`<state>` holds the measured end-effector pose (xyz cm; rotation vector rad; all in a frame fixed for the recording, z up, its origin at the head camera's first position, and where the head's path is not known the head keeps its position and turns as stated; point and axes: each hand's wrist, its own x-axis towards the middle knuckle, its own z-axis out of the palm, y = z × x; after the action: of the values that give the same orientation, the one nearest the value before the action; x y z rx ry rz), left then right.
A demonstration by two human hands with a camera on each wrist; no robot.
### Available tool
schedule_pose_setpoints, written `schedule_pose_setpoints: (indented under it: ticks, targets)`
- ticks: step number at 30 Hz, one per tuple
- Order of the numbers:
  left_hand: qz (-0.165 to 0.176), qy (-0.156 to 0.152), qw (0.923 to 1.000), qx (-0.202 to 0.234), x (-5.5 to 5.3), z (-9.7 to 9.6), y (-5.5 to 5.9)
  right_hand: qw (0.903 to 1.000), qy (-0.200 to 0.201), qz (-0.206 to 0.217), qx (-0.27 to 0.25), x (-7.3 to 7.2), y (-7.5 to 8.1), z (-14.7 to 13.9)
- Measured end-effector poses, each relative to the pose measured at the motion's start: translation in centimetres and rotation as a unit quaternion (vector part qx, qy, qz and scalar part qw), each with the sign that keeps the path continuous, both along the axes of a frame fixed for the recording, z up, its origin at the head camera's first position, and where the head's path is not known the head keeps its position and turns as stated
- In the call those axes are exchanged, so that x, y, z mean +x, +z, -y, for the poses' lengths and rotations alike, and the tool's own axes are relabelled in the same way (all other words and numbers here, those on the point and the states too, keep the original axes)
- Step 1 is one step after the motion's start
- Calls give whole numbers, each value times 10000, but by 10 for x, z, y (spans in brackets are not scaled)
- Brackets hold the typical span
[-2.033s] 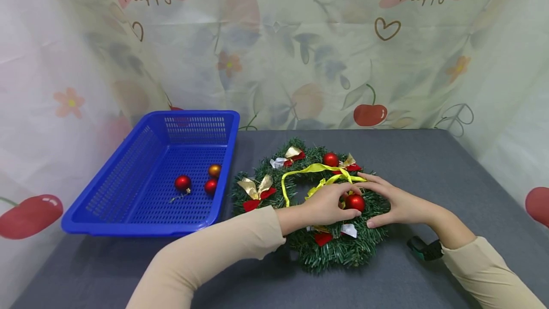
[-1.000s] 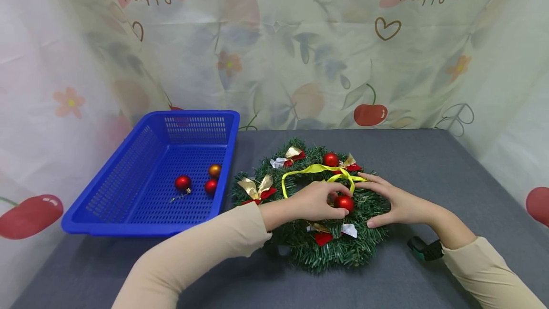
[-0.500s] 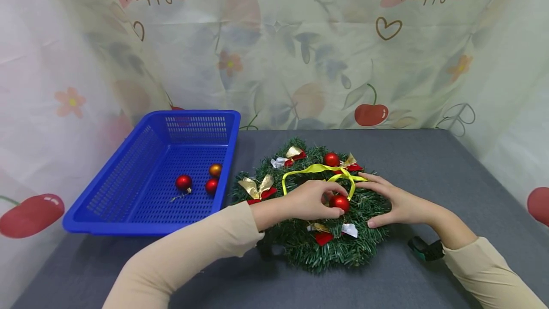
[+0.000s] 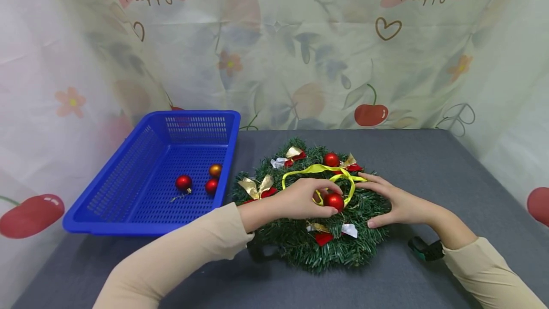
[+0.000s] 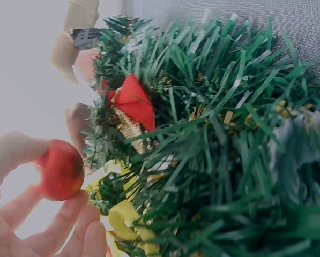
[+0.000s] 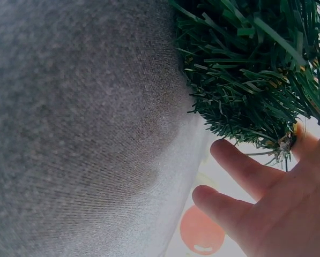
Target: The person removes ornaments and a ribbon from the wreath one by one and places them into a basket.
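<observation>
A green tinsel Christmas wreath (image 4: 330, 252) lies on the table, trimmed with red, gold and silver bows and a looped yellow ribbon (image 4: 315, 169). Between thumb and fingers, my left hand (image 4: 306, 199) pinches a shiny red bauble (image 4: 333, 201) over the wreath's middle. The left wrist view shows this bauble (image 5: 62, 170) at the fingertips, beside the wreath's needles. My right hand (image 4: 396, 201) rests at the wreath's right side, thumb and fingers spread and fairly straight. Another red bauble (image 4: 331, 159) sits at the back of the wreath, near a gold and red bow (image 4: 349, 163).
A blue plastic basket (image 4: 147, 229) stands to the left of the wreath. Inside it are a red bauble (image 4: 183, 183) with a gold string, a second red bauble (image 4: 211, 186) and an orange-gold bauble (image 4: 215, 170). A printed curtain (image 4: 274, 61) hangs behind the grey table (image 4: 429, 156).
My left hand, still pinching the red bauble, has drawn it leftward across the wreath. The right hand has stayed where it was.
</observation>
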<state>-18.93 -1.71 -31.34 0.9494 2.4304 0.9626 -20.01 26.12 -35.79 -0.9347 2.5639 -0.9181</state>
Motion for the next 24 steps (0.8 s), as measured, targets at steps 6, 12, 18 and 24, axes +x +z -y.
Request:
schedule_pose_setpoints:
  ticks: [6, 12, 18, 24]
  targets:
    - [24, 24, 9999, 107, 2, 10, 4, 10000, 29, -40, -12, 0, -1, 0]
    - [27, 92, 9993, 370, 4, 20, 9, 10000, 15, -51, 24, 0, -2, -1]
    - [-56, 162, 9988, 465, 5, 31, 13, 9999, -57, -81, 31, 0, -3, -1]
    - [-134, 229, 9982, 544, 7, 42, 16, 10000, 0, -94, 16, 0, -3, -1]
